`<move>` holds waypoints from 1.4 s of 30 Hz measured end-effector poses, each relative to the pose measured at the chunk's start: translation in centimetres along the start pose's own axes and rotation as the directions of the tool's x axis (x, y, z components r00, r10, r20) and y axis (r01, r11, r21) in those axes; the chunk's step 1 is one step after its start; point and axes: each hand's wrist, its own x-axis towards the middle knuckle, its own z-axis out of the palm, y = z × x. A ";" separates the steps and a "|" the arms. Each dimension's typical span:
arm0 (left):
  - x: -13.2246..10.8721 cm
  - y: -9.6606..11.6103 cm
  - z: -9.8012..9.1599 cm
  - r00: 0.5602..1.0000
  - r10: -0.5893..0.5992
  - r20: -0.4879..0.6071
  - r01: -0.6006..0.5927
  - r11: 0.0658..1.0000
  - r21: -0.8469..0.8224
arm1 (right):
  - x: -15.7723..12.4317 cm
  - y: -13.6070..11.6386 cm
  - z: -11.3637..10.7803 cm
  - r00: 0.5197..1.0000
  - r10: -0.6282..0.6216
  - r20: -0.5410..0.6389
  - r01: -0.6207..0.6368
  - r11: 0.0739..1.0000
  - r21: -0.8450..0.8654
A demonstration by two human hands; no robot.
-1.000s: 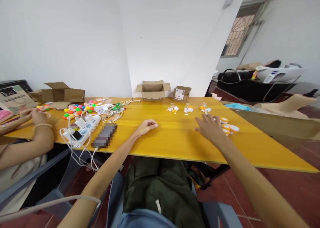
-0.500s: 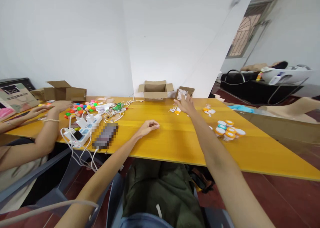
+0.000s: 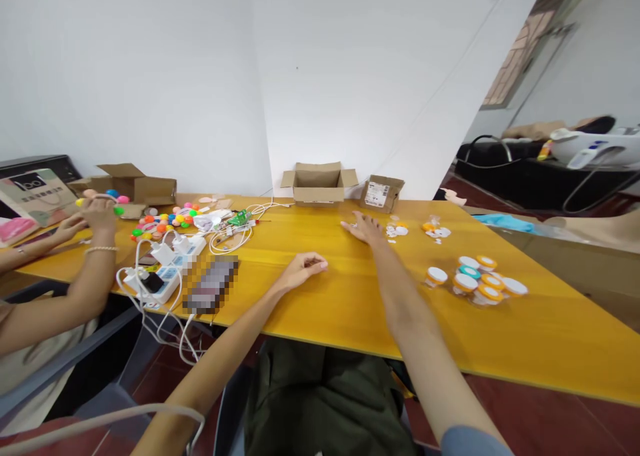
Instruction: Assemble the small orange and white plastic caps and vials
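My left hand rests low over the middle of the table, fingers curled toward the thumb; whatever they may hold is hidden. Farther out, my right hand lies flat with its fingers spread. Small white pieces show by its thumb side. Just right of it sits a little pile of white and orange parts. A second pile of such parts lies farther right. Nearer my right forearm, several small round containers with orange or teal rims and white tops are grouped, one container slightly apart.
An open cardboard box and a smaller carton stand by the wall. Left are a phone, a power strip with white cables and colourful balls. A co-worker's hand holds more balls there.
My right hand has come down from in front of the small carton to the tabletop, moving slightly left. My left hand stays curled. The co-worker's hand has lifted some coloured balls.
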 end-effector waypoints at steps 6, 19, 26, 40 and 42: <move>-0.1 0.0 0.1 1.000 -0.006 0.003 0.006 1.000 0.013 | -1.0 -1.2 -0.3 0.996 0.070 0.055 -0.069 0.998 -0.010; 0.6 -0.3 0.0 0.998 0.003 -0.061 0.000 0.999 0.039 | -2.9 -3.8 0.2 0.972 -0.201 0.123 0.197 0.979 0.044; 1.7 -1.2 -0.8 0.938 0.087 -0.337 -0.067 0.995 0.069 | -5.4 -5.9 1.3 0.885 -0.454 0.098 0.424 0.875 0.233; 5.1 -3.7 -3.1 0.884 0.177 -0.433 -0.041 0.951 0.305 | -8.9 -8.8 1.7 0.817 -0.572 0.070 0.492 0.756 0.432; 5.5 -3.5 -3.3 0.909 0.164 -0.384 -0.034 0.946 0.322 | -9.1 -8.8 1.7 0.834 -0.547 0.072 0.456 0.757 0.468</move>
